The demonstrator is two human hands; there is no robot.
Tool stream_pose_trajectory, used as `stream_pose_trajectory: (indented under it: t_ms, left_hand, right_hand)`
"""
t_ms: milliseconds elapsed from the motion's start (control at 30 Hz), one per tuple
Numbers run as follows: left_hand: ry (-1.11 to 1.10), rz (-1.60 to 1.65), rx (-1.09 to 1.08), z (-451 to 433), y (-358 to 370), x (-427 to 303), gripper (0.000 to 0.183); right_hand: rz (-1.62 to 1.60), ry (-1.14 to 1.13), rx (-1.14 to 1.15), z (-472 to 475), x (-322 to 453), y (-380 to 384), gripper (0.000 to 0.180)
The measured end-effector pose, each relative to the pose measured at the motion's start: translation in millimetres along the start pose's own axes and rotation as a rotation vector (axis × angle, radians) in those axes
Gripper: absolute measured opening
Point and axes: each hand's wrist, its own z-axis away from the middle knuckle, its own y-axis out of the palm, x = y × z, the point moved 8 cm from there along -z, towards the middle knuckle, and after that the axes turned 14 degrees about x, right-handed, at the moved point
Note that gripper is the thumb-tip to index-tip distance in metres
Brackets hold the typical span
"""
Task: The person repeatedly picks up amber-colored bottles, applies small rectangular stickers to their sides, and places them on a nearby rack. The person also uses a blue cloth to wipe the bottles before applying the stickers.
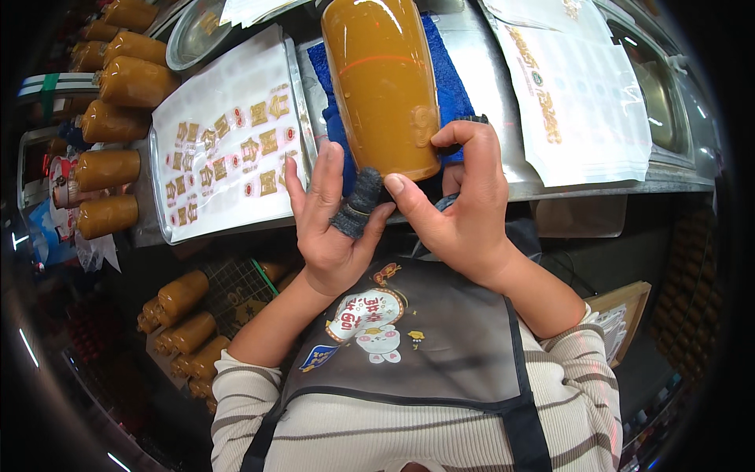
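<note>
A glossy amber-brown bottle lies on a blue cloth, its base towards me. A small pale-gold mark sits on its right side near the base. My right hand is at that side, the bent index fingertip touching the bottle by the mark and the thumb apart, near the base edge. My left hand is raised beside the base with fingers spread and nothing in it. A dark grey cloth finger cover with a band wraps its index finger. Dark cover material also shows behind my right hand.
Left of the bottle, a metal tray bears a white sheet of gold and red decals. More printed sheets lie right, before a metal basin. Brown bottles line the far left; others stand below.
</note>
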Motion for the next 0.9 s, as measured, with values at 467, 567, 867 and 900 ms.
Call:
stream_pose_trajectory:
  t_ms: [467, 567, 867, 900]
  left_hand:
    - [0.133, -0.196, 0.064, -24, -15, -24, 0.035]
    - [0.199, -0.272, 0.083, -29, -18, -33, 0.049]
    - [0.205, -0.322, 0.169, -55, -13, -57, 0.024]
    - [0.191, -0.283, 0.133, -53, -13, -54, 0.023]
  right_hand:
    - [-0.199, -0.023, 0.019, 1, -10, 1, 0.032]
    - [-0.459, 0.115, 0.067, 5, -25, 2, 0.026]
    - [-0.430, 0.163, -0.015, 28, -42, -13, 0.022]
    - [-0.308, 0.080, -0.005, 26, -30, -15, 0.024]
